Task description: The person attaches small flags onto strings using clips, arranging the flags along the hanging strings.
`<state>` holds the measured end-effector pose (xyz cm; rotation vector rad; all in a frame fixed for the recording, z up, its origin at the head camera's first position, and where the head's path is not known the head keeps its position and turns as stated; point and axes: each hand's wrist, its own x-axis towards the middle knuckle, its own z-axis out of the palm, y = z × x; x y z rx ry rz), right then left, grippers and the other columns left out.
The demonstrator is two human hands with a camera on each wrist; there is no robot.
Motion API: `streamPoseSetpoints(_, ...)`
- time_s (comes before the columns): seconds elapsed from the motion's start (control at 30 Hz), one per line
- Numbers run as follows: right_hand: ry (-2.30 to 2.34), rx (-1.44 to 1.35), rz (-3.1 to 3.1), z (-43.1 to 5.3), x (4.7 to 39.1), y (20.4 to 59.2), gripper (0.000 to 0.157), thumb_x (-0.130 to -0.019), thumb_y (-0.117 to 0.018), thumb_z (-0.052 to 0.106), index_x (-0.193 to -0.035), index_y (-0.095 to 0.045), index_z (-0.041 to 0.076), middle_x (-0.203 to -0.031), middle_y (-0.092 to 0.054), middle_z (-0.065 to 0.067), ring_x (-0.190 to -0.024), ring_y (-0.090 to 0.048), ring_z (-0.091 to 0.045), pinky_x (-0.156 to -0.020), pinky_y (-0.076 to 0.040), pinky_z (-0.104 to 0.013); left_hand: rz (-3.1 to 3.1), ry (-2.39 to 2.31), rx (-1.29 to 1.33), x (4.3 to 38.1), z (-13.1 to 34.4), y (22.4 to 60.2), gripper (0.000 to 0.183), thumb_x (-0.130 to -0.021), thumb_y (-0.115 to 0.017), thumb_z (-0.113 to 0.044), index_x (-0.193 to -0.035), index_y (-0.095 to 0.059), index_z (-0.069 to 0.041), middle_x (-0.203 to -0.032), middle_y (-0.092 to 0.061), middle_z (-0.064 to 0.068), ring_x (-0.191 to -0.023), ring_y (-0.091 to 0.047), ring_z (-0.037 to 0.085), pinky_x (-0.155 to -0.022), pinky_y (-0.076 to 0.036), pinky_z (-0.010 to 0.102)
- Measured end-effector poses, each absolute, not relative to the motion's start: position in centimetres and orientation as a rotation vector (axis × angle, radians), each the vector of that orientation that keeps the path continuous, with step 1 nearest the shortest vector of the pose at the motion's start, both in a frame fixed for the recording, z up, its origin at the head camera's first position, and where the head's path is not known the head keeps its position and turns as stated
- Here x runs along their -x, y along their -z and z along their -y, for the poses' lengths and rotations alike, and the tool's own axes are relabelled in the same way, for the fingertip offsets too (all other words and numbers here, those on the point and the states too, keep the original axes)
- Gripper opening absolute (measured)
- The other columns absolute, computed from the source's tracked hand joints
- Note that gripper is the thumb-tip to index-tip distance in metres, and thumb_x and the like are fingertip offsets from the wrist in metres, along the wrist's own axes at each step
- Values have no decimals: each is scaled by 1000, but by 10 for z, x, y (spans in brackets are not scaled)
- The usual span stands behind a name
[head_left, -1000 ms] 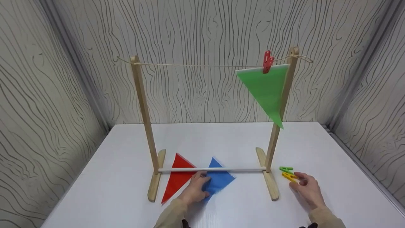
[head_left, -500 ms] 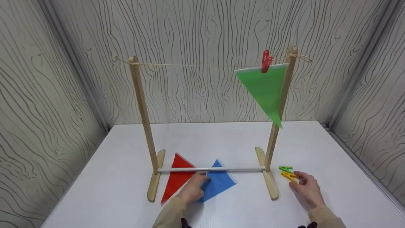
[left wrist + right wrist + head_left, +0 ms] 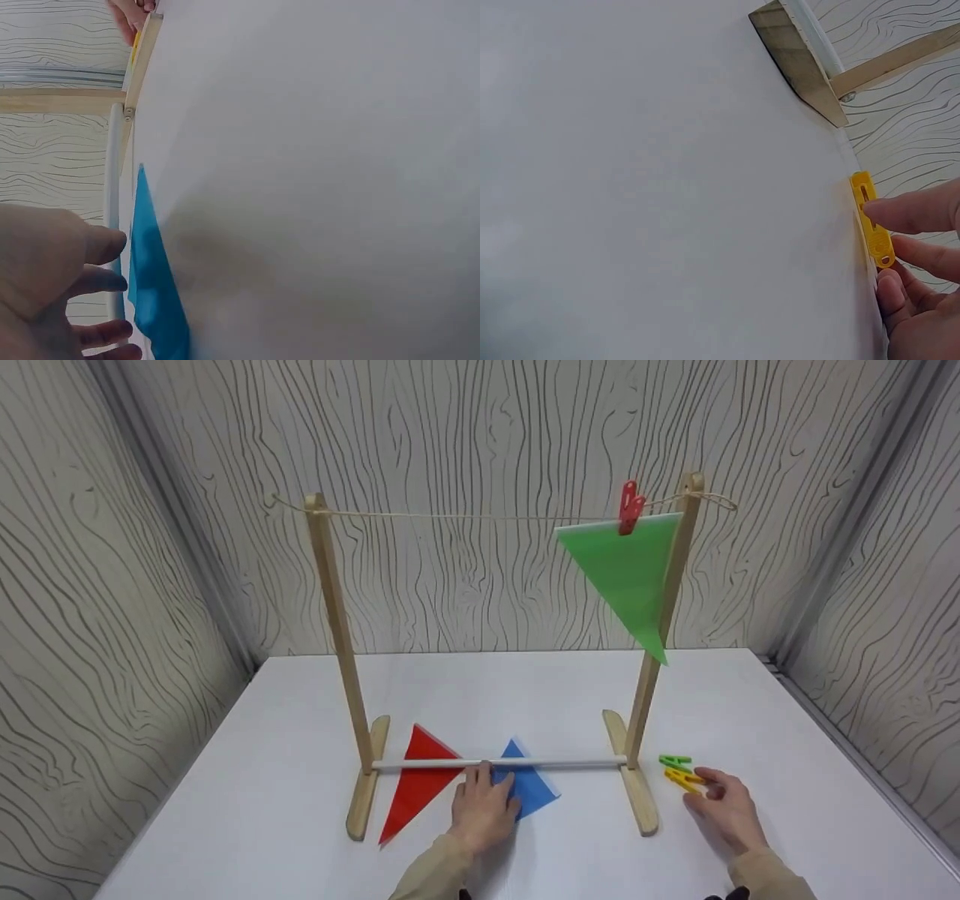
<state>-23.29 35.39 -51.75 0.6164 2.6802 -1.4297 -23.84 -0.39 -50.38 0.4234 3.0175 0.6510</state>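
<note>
My left hand (image 3: 484,810) lies over the blue triangular flag (image 3: 536,791), hiding much of its left side. In the left wrist view its fingers (image 3: 101,279) are slightly bent beside the flag, without a visible pinch. My right hand (image 3: 726,806) is at the yellow clothespin (image 3: 684,780), thumb and index finger apart around its near end. Part of that pin is covered by a finger (image 3: 911,210) in the right wrist view. A green clothespin (image 3: 675,761) lies just behind it. Left of my left hand lies a red triangular flag (image 3: 420,787).
A wooden stand has a left post (image 3: 337,637), a right post (image 3: 667,607) and a white crossbar (image 3: 570,762) over the flags. From its string (image 3: 450,516) hangs a green flag (image 3: 622,574), held by a red clothespin (image 3: 630,510). Patterned walls enclose the white table (image 3: 285,735).
The blue flag has turned slightly and flattened. My left hand has since shifted right, farther over it. My right hand and the clothespins have stayed in place.
</note>
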Motion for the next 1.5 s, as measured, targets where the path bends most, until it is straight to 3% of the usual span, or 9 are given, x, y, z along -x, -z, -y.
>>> streamPoseSetpoints(0.23, 1445, -612, -2666, -354, 232, 517, 66, -94, -65, 17, -149, -35, -4, -132, -38, -27, -112, -39, -35, -85, -39, -38, -3019, -644, -404, 239, 2, 506, 40, -97, -65, -28, -134, -65, -12, -146, -48, 14, -131, -43, 33, -108, -45, 58)
streamPoseSetpoints(0.5, 1457, -544, -2711, -357, 231, 518, 65, -92, -64, 14, -147, -36, -8, -126, -42, -26, -109, -41, -33, -84, -38, -36, -3086, -761, -361, 241, 1, 507, 24, -93, -73, -24, -110, -78, -8, -129, -64, 11, -120, -56, 30, -101, -51, 58)
streamPoseSetpoints(0.73, 1452, -559, -2694, -358, 230, 518, 67, -92, -65, 15, -147, -36, -8, -127, -42, -27, -110, -42, -34, -84, -38, -36, -3190, -864, -341, 246, 0, 513, 14, -85, -80, -19, -95, -79, -9, -89, -70, 2, -89, -59, 16, -84, -55, 42)
streamPoseSetpoints(0.93, 1459, -593, -2662, -357, 230, 519, 67, -94, -65, 16, -149, -35, -6, -130, -40, -27, -113, -40, -36, -86, -40, -38, -3318, -974, -476, 248, 3, 520, 9, -81, -84, -14, -84, -78, -8, -75, -69, -1, -78, -63, 15, -73, -56, 31)
streamPoseSetpoints(1.13, 1465, -605, -2648, -356, 230, 519, 68, -94, -65, 17, -149, -34, -6, -131, -40, -28, -115, -40, -37, -86, -40, -38, -3188, -1232, -416, 250, 5, 520, 8, -82, -82, -10, -86, -76, -7, -74, -69, 0, -73, -60, 10, -73, -55, 27)
streamPoseSetpoints(1.33, 1450, -570, -2682, -358, 230, 519, 66, -93, -65, 15, -148, -35, -7, -130, -41, -28, -112, -42, -37, -87, -40, -39, -3032, -1381, -293, 254, 6, 518, 13, -83, -81, -9, -94, -73, -10, -86, -71, 1, -79, -60, 11, -82, -60, 35)
streamPoseSetpoints(1.5, 1420, -550, -2715, -357, 231, 518, 64, -93, -64, 14, -147, -37, -7, -126, -42, -27, -108, -43, -34, -84, -39, -38, -3009, -1392, -292, 257, 7, 519, 16, -82, -80, -4, -93, -69, -11, -88, -70, 3, -80, -60, 12, -82, -59, 37)
